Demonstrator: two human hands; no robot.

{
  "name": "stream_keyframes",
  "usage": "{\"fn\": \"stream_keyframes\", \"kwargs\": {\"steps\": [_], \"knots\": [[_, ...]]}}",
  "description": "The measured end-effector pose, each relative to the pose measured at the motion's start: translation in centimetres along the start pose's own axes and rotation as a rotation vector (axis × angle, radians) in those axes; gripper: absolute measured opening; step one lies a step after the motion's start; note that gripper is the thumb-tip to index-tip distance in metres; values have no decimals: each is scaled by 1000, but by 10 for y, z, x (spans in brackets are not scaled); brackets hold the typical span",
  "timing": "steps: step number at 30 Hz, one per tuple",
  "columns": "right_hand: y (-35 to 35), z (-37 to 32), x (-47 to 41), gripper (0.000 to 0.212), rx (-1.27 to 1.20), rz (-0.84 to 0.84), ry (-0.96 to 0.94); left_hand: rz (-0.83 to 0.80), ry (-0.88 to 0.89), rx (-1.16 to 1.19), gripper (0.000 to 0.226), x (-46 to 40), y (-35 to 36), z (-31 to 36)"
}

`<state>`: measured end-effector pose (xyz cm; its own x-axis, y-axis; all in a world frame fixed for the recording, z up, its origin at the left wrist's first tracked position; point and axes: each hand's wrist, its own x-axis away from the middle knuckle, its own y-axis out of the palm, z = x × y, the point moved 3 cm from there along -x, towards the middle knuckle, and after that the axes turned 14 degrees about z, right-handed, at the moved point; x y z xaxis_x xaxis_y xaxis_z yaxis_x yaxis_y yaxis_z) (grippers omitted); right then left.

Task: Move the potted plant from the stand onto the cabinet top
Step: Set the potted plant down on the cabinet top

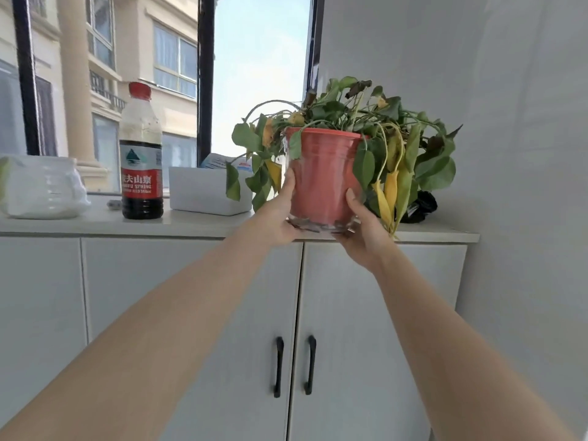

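**Pot held in both hands at the cabinet edge**

Both arms stretched forward, both hands wrapped around the potted plant [323,176]. Left hand [280,218] cupped under and around the left side of the pot, thumb pressed up along the red wall. Right hand [362,226] closed around the lower right side, thumb lying against the pot, fingers hidden behind and beneath. Pot upright, red inner pot seated inside a clear outer shell, a little dark debris showing at the clear bottom. Base level with the front edge of the cabinet top [197,222]; resting on it or just above it, impossible to tell, palms covering the underside. Leaves drooping all round, green mixed with yellow, several hanging down past the rim on the right and reaching as low as the counter edge.

Elsewhere on the cabinet top: a bottle [141,154] with a red cap and red label, dark liquid filling the lower part, well to the left of the pot. A white box [206,192] between bottle and plant, just behind the left-hand leaves. A white jar [43,186] at the far left. Something black [420,205] tucked behind the foliage near the wall. Below, two cabinet doors with black handles [294,366] side by side. Window behind, building and sky outside.
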<state>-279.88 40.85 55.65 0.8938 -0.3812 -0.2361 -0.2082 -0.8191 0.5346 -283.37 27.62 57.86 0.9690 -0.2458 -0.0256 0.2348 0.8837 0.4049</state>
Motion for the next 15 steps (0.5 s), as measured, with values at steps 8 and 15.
{"fn": "stream_keyframes", "kwargs": {"steps": [8, 15], "knots": [[-8, -4, -45, 66, 98, -49, 30, 63, -1, 108, 64, -38, 12, -2], [-9, -6, -73, 25, 163, -58, 35, 114, -5, 94, 68, -56, 9, -4]]}}
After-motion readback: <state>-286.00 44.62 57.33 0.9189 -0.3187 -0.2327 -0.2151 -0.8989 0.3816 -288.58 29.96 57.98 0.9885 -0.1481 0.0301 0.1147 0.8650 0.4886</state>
